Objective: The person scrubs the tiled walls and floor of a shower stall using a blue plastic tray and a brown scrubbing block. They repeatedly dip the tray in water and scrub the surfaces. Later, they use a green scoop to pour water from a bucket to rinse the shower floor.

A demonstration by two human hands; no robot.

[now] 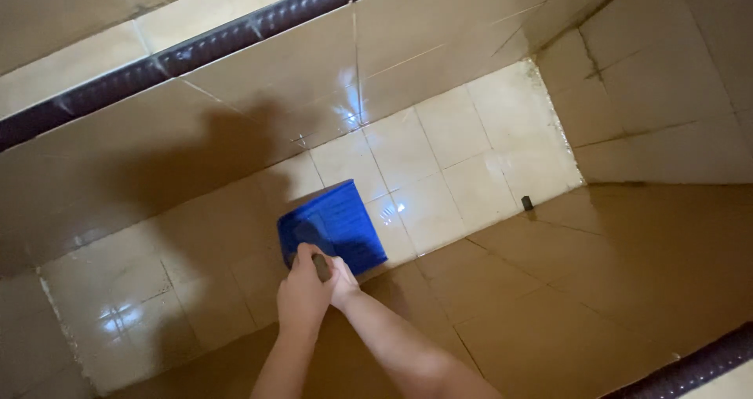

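I look down into a deep tiled tank with brown walls and a wet, pale tiled floor (439, 156). A blue brush head (336, 222) with ribbed bristles rests on that floor near the middle. A dark handle (320, 266) rises from it toward me. My left hand (302, 293) wraps around the handle from the left. My right hand (343, 280) grips the same handle just beside it, fingers closed. Both forearms reach down from the bottom edge of the view.
Brown tiled walls (627, 289) close in on all sides. A dark trim strip (196, 50) runs along the upper rim, another at the lower right corner. A small dark object (527, 203) sits at the floor's right edge. Light glints off the wet floor.
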